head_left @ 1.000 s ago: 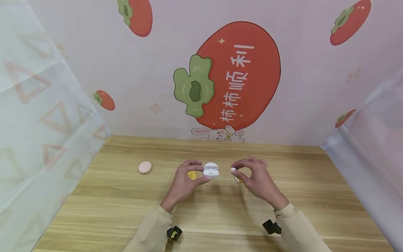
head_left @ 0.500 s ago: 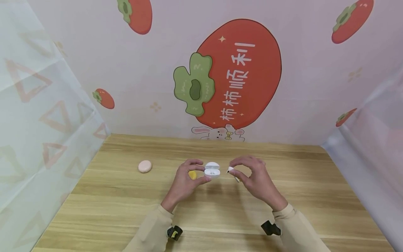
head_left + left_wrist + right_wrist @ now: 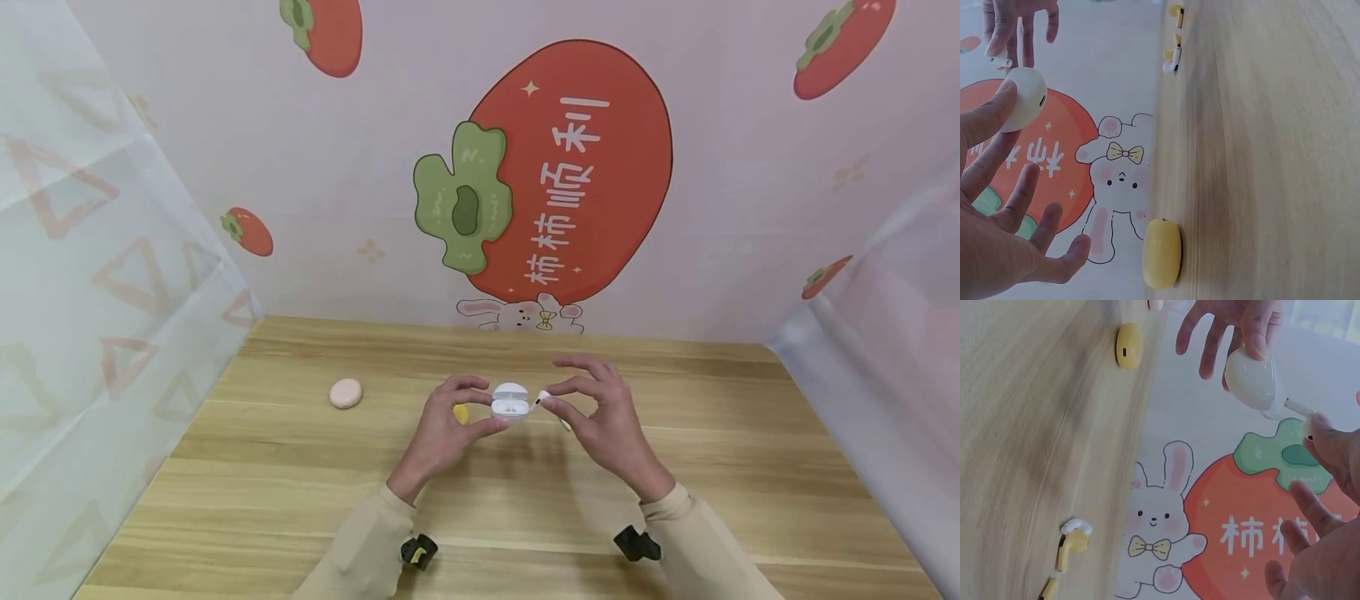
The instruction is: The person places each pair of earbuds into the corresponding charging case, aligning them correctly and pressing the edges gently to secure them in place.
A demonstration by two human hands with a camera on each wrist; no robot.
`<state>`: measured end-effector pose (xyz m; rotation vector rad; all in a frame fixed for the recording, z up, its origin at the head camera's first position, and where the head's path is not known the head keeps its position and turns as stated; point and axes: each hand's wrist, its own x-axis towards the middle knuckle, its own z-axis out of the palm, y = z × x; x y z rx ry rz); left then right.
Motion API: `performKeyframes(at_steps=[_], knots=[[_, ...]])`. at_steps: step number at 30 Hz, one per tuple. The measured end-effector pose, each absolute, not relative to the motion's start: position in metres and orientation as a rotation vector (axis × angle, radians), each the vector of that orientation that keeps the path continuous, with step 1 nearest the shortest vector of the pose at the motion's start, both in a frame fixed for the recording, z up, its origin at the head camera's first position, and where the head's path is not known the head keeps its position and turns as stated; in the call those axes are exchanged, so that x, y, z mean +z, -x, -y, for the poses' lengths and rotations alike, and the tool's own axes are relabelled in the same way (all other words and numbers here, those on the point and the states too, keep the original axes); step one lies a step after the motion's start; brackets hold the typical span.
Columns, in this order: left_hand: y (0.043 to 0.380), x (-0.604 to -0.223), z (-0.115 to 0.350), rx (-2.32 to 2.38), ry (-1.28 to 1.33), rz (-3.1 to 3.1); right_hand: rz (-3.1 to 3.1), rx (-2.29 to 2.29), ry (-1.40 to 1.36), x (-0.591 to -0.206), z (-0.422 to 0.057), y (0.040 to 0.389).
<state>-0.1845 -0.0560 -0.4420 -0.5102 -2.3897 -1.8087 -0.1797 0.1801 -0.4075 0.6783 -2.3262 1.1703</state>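
My left hand (image 3: 442, 425) holds a white earbud case (image 3: 510, 408) above the table, thumb on one side and fingers on the other. Its lid stands up, and the case faces me in the head view. Between the thumb and index finger of my right hand (image 3: 609, 421) is a white earbud (image 3: 542, 397). In the right wrist view the earbud's stem (image 3: 1299, 407) points at the case's open side, its tip right by the rim. The other right fingers spread away from it.
A yellow earbud case (image 3: 1162, 253) rests on the wooden table behind my left hand. Further right lie a white earbud (image 3: 1075, 524) and yellow earbuds (image 3: 1075, 542) close together. A round pink case (image 3: 346, 393) sits at the left. A printed backdrop (image 3: 375, 167) rises behind the table.
My right hand has come left toward the case, and the earbud has turned so its stem points at it. My left hand and the case have shifted slightly right.
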Motion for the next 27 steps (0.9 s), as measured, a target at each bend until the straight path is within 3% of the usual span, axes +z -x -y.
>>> performKeyframes(at_steps=[27], knots=[[0.181, -0.44, 0.052, -1.82, 0.512, 2.401, 2.268, 1.188, -0.66, -0.412, -0.168, 0.178]])
